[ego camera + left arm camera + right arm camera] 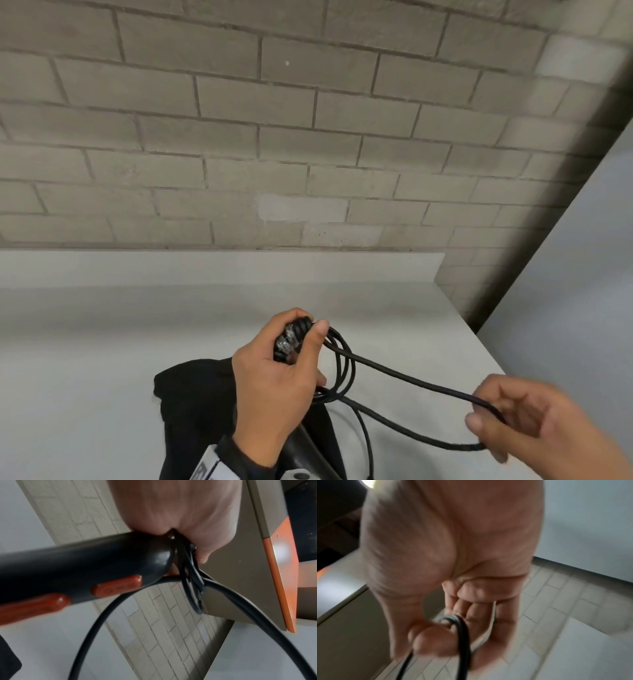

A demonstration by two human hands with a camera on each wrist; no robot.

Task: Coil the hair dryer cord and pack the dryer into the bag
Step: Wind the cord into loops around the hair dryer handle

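Pale grey table (102, 342) against the brick wall, black bag (195, 411) flat on it

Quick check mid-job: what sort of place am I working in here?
Probably a plain utility or workshop room, though I can't be sure: a bare painted brick wall behind a plain grey table, with an orange-edged cabinet panel nearby.

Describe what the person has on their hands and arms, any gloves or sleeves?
No gloves: both hands are bare, the left hand and the right hand. At the left wrist sits a dark cuff beside a light grey device with dark markings. No sleeve shows on the right.
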